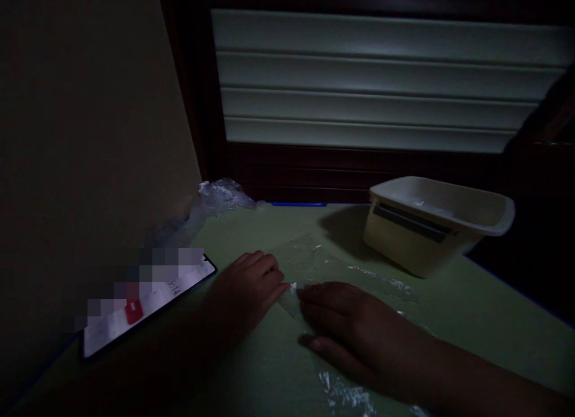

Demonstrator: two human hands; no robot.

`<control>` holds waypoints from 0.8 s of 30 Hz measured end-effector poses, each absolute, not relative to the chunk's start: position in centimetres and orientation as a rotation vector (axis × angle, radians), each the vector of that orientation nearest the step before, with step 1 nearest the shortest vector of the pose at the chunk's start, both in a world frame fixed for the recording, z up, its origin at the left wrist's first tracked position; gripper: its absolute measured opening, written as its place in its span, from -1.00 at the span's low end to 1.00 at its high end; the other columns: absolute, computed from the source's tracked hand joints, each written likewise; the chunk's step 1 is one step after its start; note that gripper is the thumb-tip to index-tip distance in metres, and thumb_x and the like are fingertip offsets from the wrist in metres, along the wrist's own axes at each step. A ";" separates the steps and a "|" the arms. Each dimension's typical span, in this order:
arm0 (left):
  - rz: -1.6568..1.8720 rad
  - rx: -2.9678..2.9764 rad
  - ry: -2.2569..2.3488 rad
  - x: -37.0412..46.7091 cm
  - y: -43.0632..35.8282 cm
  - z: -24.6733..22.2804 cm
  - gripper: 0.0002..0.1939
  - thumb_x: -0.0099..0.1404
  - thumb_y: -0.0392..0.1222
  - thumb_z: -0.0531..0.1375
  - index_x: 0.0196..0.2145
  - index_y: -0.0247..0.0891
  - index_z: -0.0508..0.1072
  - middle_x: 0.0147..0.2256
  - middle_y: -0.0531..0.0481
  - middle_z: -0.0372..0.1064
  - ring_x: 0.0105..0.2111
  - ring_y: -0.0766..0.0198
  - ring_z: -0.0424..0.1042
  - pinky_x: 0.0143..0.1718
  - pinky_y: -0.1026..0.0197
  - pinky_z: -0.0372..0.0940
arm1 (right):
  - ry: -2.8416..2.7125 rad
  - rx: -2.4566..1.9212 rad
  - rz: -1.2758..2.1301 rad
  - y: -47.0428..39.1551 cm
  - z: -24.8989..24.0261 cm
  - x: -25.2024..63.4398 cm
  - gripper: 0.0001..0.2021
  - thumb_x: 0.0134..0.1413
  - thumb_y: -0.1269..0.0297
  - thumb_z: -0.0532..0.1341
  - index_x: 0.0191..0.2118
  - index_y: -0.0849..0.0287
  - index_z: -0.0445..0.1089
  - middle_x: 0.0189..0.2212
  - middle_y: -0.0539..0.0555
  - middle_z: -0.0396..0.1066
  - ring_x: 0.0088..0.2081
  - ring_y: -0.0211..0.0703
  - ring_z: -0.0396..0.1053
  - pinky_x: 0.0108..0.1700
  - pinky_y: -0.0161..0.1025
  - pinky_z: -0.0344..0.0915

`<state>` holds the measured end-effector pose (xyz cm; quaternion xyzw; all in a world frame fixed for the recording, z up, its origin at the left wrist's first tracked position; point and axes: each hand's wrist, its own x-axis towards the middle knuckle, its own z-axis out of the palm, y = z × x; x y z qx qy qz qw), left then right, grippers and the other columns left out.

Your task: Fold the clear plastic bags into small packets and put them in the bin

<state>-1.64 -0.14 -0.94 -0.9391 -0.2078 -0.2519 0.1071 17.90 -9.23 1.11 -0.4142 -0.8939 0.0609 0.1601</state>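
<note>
A clear plastic sheet or bag [314, 261] lies flat on the green table top [278, 369] in dim light. My left hand [247, 288] rests on the table with its fingertips pinching the sheet's near left edge. My right hand [354, 327] lies flat, palm down, on the sheet, fingers pointing left and almost touching the left hand's fingertips. More shiny plastic [345, 399] shows near my right wrist.
A cream plastic tub [449, 222] stands at the back right. A lit phone [148, 306] lies at the left. Crumpled clear plastic [224, 195] sits in the back corner by the wall. A shuttered window is behind the table.
</note>
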 end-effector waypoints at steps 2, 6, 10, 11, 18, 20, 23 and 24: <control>-0.712 -2.772 -0.460 -1.7 -0.7 -0.9 -0.80 0.29 -0.33 0.09 -0.49 -0.32 0.38 -0.46 -0.01 0.31 -0.43 0.23 0.28 -0.40 0.19 0.21 | -2.572 -1.205 0.175 -9.2 1.0 17.8 -0.74 0.18 0.29 0.07 -0.06 0.26 0.35 -0.05 0.20 0.38 0.00 -0.06 0.29 0.08 -0.10 0.16; -0.638 -2.797 -0.269 -1.5 -1.6 -0.8 -0.77 0.27 -0.31 0.08 -0.54 -0.31 0.38 -0.54 0.02 0.29 -0.51 0.26 0.26 -0.50 0.21 0.18 | -2.574 -1.233 0.150 -9.2 0.9 17.8 -0.76 0.19 0.31 0.06 -0.11 0.24 0.37 -0.08 0.18 0.41 -0.04 -0.08 0.32 0.08 -0.08 0.17; -0.580 -2.794 -0.269 -1.5 -1.8 -0.7 -0.78 0.25 -0.28 0.10 -0.54 -0.31 0.39 -0.55 0.02 0.30 -0.52 0.23 0.29 -0.52 0.19 0.21 | -2.585 -1.229 0.123 -9.3 1.0 17.9 -0.71 0.20 0.29 0.04 -0.03 0.24 0.34 -0.04 0.19 0.39 -0.01 -0.05 0.31 0.09 -0.06 0.16; -0.580 -2.793 -0.262 -1.5 -1.8 -0.7 -0.79 0.25 -0.28 0.10 -0.53 -0.31 0.40 -0.55 0.02 0.31 -0.52 0.23 0.31 -0.52 0.19 0.22 | -2.590 -1.225 0.118 -9.3 1.0 18.0 -0.68 0.21 0.27 0.04 0.03 0.24 0.31 0.00 0.20 0.36 0.02 -0.04 0.28 0.10 -0.05 0.15; -0.453 -2.831 -0.349 -1.7 -2.2 -0.6 -0.78 0.27 -0.19 0.10 -0.47 -0.32 0.44 -0.49 -0.03 0.40 -0.50 0.20 0.39 -0.51 0.18 0.29 | -2.647 -1.261 0.142 -9.5 1.3 18.3 -0.62 0.20 0.20 0.05 0.07 0.27 0.29 0.07 0.24 0.29 0.09 0.04 0.22 0.14 0.00 0.07; -0.421 -2.843 -0.376 -1.8 -2.2 -0.5 -0.78 0.27 -0.19 0.10 -0.47 -0.31 0.45 -0.47 -0.04 0.41 -0.49 0.19 0.40 -0.51 0.18 0.30 | -2.623 -1.272 0.139 -9.5 1.5 18.4 -0.69 0.20 0.22 0.05 -0.03 0.25 0.36 0.00 0.22 0.37 0.03 0.03 0.29 0.10 -0.01 0.12; -0.432 -2.862 -0.425 -1.9 -2.1 -0.3 -0.79 0.28 -0.20 0.10 -0.46 -0.27 0.46 -0.45 -0.02 0.41 -0.48 0.22 0.40 -0.48 0.20 0.30 | -2.591 -1.295 0.162 -9.4 2.0 18.6 -0.78 0.19 0.30 0.05 -0.20 0.21 0.42 -0.22 0.15 0.47 -0.15 -0.06 0.39 -0.05 -0.12 0.23; -0.445 -2.869 -0.443 -1.9 -2.0 -0.2 -0.80 0.28 -0.20 0.11 -0.45 -0.26 0.47 -0.45 -0.01 0.41 -0.47 0.23 0.40 -0.45 0.21 0.30 | -2.592 -1.306 0.171 -9.3 2.2 18.7 -0.79 0.19 0.33 0.04 -0.25 0.20 0.42 -0.30 0.13 0.47 -0.23 -0.10 0.41 -0.12 -0.16 0.25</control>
